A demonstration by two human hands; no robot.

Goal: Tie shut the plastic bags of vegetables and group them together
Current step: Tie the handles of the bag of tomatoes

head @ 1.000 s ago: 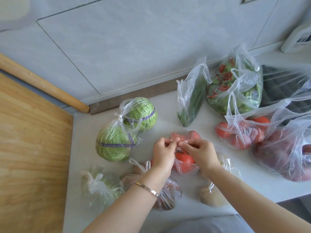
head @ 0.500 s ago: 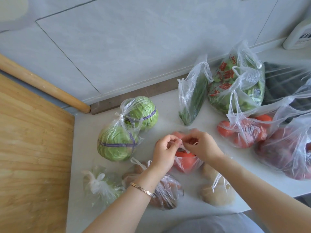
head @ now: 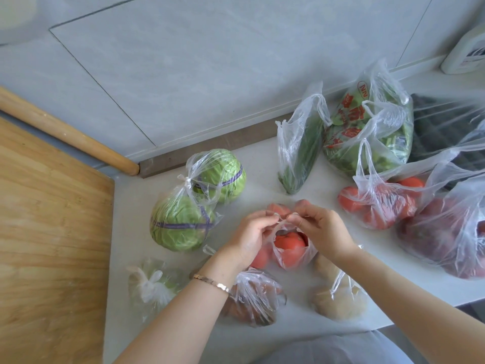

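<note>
Nearest the counter (head: 262, 164) edge: three small bags, each with a knot showing. A pale bundle (head: 152, 287) on the left, a brownish bag (head: 252, 298) under the left wrist, a bag of pale roots (head: 338, 300) on the right.

Just beyond them, centre: the tomato bag (head: 290, 249). Left hand (head: 252, 235) and right hand (head: 319, 227) meet directly above it, fingertips pressed together on the two bag handles. Each hand pinches one handle; the pinch points almost touch. The plastic hangs straight down from the pinch to the tomatoes, so the load lies directly below the grip and slightly toward the body. The handles run left-right between the hands. Both hands are equally near; neither leads.

Judgement: a knot is being formed, not yet cinched. Next pull likely goes outward, along that left-right line.

Further left: the cabbage bag (head: 194, 200), knotted, well apart from the hands.

Far right, toward the wall: a narrow greens bag (head: 299, 148), a printed greens bag (head: 367, 132), a second tomato bag (head: 378, 203) and a dark red bag (head: 451, 232), handles loose, apparently untied.
</note>
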